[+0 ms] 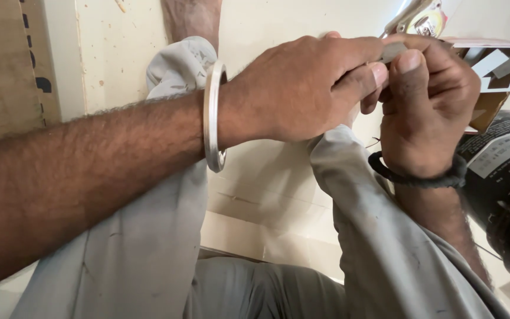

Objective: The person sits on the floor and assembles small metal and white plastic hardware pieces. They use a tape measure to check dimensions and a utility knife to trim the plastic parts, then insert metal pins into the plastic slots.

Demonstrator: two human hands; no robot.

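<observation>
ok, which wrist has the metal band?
The left hand wears the rigid silver metal bangle at its wrist. The right hand wears a dark twisted cord band instead.

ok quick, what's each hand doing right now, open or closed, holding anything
Left hand: closed, pinching the small grey strip.
Right hand: closed, thumb pressed on the same strip.

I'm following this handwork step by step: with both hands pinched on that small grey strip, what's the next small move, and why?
Probably ease the left hand back a little: its fingers cover most of the grey strip that the right hand thumb also presses, so only a short end shows near the loose strips.
</observation>
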